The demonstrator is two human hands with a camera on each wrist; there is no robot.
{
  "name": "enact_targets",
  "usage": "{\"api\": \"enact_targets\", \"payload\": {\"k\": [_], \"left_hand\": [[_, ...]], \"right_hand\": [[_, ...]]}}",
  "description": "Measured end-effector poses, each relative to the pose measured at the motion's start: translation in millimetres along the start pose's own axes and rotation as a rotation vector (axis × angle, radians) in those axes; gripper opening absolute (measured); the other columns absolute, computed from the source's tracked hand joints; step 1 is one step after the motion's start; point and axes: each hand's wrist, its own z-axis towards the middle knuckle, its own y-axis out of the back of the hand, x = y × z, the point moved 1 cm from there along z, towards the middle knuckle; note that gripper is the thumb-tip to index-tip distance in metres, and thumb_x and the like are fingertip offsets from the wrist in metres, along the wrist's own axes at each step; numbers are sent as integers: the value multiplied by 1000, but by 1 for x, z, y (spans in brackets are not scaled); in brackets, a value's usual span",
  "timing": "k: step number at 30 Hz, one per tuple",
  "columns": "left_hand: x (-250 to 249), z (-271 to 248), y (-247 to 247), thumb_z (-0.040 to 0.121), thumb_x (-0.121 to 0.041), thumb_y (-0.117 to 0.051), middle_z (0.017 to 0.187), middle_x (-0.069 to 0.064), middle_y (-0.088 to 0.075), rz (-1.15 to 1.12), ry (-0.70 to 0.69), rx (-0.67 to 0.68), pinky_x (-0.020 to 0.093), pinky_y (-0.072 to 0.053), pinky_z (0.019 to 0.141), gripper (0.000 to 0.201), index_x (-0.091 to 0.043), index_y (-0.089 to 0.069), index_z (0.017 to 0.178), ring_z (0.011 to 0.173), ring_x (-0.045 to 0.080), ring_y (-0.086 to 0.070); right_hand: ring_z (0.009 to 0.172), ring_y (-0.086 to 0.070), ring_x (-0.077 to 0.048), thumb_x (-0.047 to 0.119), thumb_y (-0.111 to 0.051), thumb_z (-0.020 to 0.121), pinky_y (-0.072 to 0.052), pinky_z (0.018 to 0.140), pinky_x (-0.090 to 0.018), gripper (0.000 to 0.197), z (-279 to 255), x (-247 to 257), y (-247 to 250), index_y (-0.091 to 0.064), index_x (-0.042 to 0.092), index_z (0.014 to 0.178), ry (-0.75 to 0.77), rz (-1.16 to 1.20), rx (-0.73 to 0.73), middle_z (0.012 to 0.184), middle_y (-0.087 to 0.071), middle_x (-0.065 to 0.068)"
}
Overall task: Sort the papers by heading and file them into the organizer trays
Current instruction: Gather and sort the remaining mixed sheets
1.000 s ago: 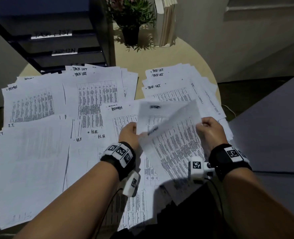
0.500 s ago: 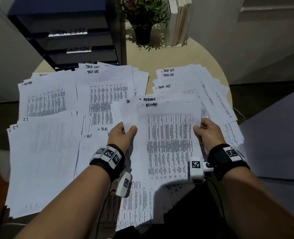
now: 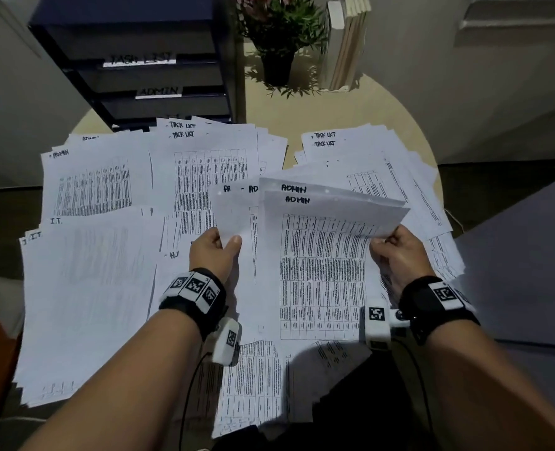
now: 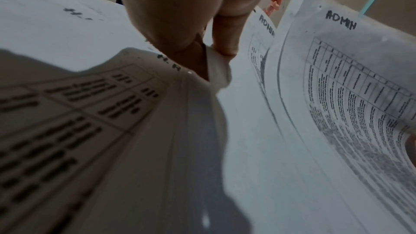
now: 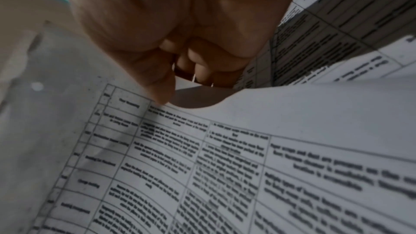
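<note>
Black wristbands (image 3: 195, 296), white tagged cameras (image 3: 377, 322).

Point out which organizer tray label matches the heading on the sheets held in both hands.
The ADMIN label, on the lower readable tray front; the one above reads TASK LIST. The held sheets are headed ADMIN.

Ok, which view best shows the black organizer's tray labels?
The head view: the black organizer's white labels read TASK LIST and ADMIN. Neither the left wrist view nor the right wrist view shows the organizer, only white printed sheets and fingers.
</note>
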Motion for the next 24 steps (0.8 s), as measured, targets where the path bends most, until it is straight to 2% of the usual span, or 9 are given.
{"api": "enact_targets", "payload": {"k": [4,6,8,11,14,17,19,21,24], "left_hand": [[-5,-7,-4,88,-9,-69,86,-8,-69,-69,1,72,22,-50,74,15,-15,-64,100,78,4,-65],[-10,-13,-8,91,-8,-67,89,-8,-70,-123,-4,146,19,-50,74,15,-19,-63,101,81,3,-66],[-11,-19,-12,94,-10,-63,89,-10,-70,-138,-7,185,17,-49,71,15,-25,-63,97,81,2,-65],[-10,-29,-17,97,-12,-58,83,-12,-67,-44,-17,264,17,-45,70,18,-28,-64,92,78,0,-61],[-10,-29,-19,100,-18,-54,76,-10,-57,63,-73,334,15,-41,66,17,-20,-59,84,69,-2,-51],[-8,-12,-12,96,-35,-50,86,3,-58,221,-195,151,30,-45,75,28,-15,-59,79,77,11,-54],[-3,-3,-4,89,-34,-60,119,15,-56,356,-104,-29,43,-47,96,30,-12,-66,109,104,29,-58],[1,-2,0,87,-24,-68,129,18,-51,409,51,-86,41,-45,99,47,-8,-55,129,112,34,-56],[2,1,0,88,-23,-69,121,12,-60,393,92,-70,34,-43,93,50,-6,-51,131,113,30,-58]], "right_hand": [[78,-59,-18,-10,-57,89,-48,69,-28,26,-2,4,-11,-60,15,96,14,-14,69,90,-65,-7],[92,-68,-22,-12,-57,89,-55,83,-34,29,0,4,-15,-56,15,101,42,-18,31,99,-70,-9],[101,-69,-24,-14,-55,89,-55,90,-40,42,3,4,-15,-51,21,113,50,39,32,108,-70,-11],[107,-66,-22,-13,-54,89,-56,89,-35,52,4,5,-14,-49,19,130,12,62,105,118,-66,-10],[104,-64,-26,-11,-58,89,-54,90,-34,38,4,5,-10,-61,8,121,-50,49,112,113,-67,-13],[96,-65,-27,-8,-63,87,-54,85,-37,31,7,3,-6,-65,9,113,-47,-9,92,104,-70,-14],[91,-66,-25,-8,-63,88,-56,77,-32,30,6,2,-8,-65,11,111,-31,-46,103,101,-70,-14],[84,-61,-22,-12,-59,89,-55,71,-25,31,3,-3,-13,-64,11,108,-40,-66,137,94,-66,-11],[86,-56,-21,-12,-56,89,-51,84,-32,36,1,-14,-16,-67,16,110,-67,-110,176,93,-62,-8]]}}
